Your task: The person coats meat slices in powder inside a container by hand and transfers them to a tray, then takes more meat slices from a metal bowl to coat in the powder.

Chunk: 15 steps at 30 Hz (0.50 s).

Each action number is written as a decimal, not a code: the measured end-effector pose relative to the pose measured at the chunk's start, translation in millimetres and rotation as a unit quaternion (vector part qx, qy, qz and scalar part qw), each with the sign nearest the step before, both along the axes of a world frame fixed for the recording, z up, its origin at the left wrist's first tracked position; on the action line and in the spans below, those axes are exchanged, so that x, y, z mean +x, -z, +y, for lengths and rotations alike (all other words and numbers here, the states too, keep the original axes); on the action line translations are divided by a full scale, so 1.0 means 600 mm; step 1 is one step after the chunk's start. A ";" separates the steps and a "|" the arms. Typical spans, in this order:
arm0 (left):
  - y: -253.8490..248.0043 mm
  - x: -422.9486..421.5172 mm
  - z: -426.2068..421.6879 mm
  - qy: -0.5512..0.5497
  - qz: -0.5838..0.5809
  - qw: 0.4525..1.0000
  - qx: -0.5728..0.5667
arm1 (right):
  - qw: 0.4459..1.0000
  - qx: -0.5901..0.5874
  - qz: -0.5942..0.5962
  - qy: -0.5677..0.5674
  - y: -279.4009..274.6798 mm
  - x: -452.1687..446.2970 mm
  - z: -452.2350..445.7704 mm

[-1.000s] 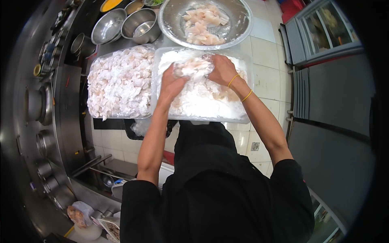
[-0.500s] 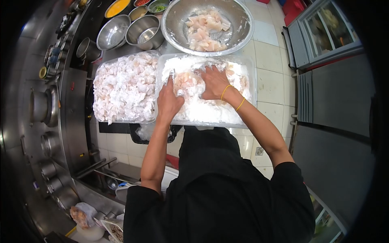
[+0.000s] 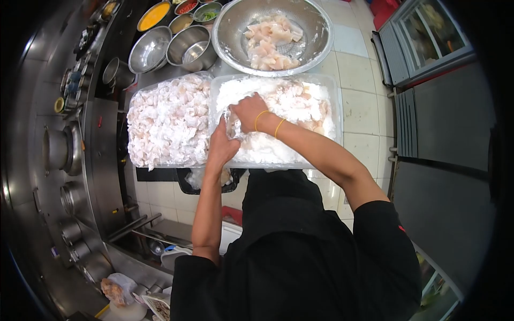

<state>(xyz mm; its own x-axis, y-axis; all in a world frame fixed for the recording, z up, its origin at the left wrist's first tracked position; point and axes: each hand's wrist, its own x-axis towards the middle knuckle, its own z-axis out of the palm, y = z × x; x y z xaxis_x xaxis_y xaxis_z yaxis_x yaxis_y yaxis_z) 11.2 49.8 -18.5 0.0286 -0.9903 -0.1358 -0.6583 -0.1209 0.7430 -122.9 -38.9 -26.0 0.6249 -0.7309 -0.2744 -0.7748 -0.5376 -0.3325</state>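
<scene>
My left hand (image 3: 222,144) is at the left side of a clear plastic tub (image 3: 336,125) holding white flour (image 3: 262,152). Its index finger stretches forward, white with flour, and the thumb stands apart. My right hand (image 3: 249,111), with two yellow bands at the wrist, is bent down into the flour just beside the left fingertips. The right fingers are curled, and whatever lies under them is hidden. Pale raw meat pieces (image 3: 289,97), partly coated, lie in the flour right of my hands. A second tub to the left is heaped with floured meat pieces (image 3: 168,123).
A wide steel bowl (image 3: 222,45) with uncoated meat pieces stands behind the tubs. Two steel bowls (image 3: 150,51) and small bowls, one with orange liquid (image 3: 153,16), are at the back left. A black container (image 3: 206,182) sits below the tub. Steel refrigerators (image 3: 444,117) line the right.
My right hand has moved left from the tub's middle to beside my left hand, and its spread fingers have curled. My left hand stays nearly in place. More white covers the meat in the middle.
</scene>
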 end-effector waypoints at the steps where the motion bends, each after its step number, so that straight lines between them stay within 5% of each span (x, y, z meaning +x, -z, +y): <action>1: 0.003 -0.002 -0.007 0.005 0.045 0.999 0.002 | 1.000 -0.004 -0.020 0.022 -0.016 -0.012 -0.002; 3: 0.007 -0.017 -0.015 -0.001 0.125 0.992 -0.013 | 0.999 -0.006 -0.018 0.037 -0.037 -0.032 -0.006; 8: -0.032 -0.036 -0.038 0.014 -0.028 0.997 0.067 | 0.998 0.000 -0.051 0.035 -0.050 -0.087 -0.007; 12: -0.032 -0.042 -0.044 0.033 -0.079 0.995 0.042 | 0.976 -0.079 -0.187 0.077 -0.065 -0.140 0.012; 15: -0.007 -0.064 -0.044 0.062 -0.083 0.995 0.013 | 0.985 -0.072 -0.081 0.137 -0.090 -0.167 0.034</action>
